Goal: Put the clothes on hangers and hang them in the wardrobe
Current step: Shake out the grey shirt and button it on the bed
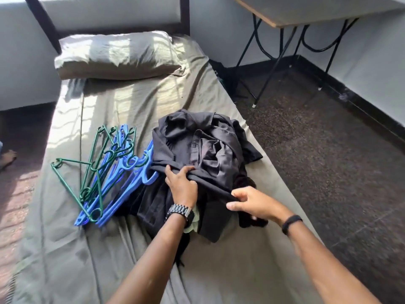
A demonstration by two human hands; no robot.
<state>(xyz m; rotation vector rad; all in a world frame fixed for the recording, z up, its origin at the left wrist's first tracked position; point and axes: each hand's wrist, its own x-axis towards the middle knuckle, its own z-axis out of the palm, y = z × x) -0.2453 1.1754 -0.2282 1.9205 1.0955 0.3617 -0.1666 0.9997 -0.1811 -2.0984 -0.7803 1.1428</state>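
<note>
My left hand (pixel 182 185) grips a bunched fold of the dark shirt (pixel 197 145) that lies on top of the clothes pile (pixel 157 207), fingers curled into the cloth near the pile's left edge. My right hand (pixel 252 201) pinches the same fold further right, thumb and fingers closed on the fabric, so the fold runs as a taut ridge between my two hands, slanting from upper left down to lower right. The shirt is crumpled, its collar toward the pillow (pixel 116 53) and its button placket running roughly from there toward me. The pile sits on the right half of the bed (pixel 135 102), near its right edge.

Just left of the pile, touching it, lies a heap of blue hangers (pixel 116 183) with green hangers (pixel 87 172) on top. Their long bars run mostly diagonally, from near me on the left up toward the shirt, and the blue hook ends reach the cloth beside my left hand. A watch (pixel 180 212) is on my left wrist, a black band (pixel 291 223) on my right.
</note>
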